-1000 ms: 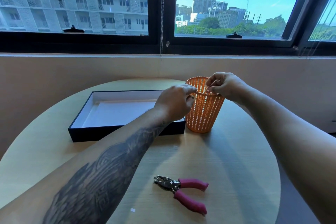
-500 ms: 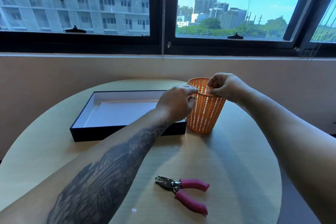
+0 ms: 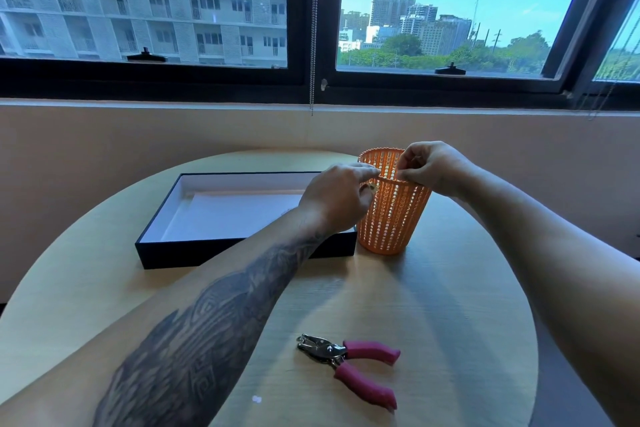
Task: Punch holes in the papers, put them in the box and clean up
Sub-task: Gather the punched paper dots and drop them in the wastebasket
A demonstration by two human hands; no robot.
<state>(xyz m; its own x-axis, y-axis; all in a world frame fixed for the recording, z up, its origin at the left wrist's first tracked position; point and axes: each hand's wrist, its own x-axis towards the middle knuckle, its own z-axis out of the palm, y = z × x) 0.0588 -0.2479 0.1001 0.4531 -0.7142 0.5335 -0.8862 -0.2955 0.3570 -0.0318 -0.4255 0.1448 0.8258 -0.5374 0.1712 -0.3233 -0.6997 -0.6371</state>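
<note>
An orange mesh basket (image 3: 391, 218) stands upright at the back of the round table, against the right end of a black box (image 3: 242, 251). The box is open, with white paper (image 3: 235, 218) lying flat inside. My left hand (image 3: 337, 198) is at the basket's near rim, its fingers pinched together with a small pale scrap (image 3: 372, 186) showing at the thumb. My right hand (image 3: 433, 166) hovers over the rim's right side, its fingertips pinching the rim. A pink-handled hole punch (image 3: 349, 364) lies on the table near me, untouched.
A tiny white paper dot (image 3: 256, 399) lies on the wooden table (image 3: 450, 322) left of the punch. Behind the table there is a beige wall under a dark-framed window, with a blind chain (image 3: 313, 45) hanging down.
Both hands stay at the basket's rim. My left thumb has dropped slightly, which shows the pale scrap.
</note>
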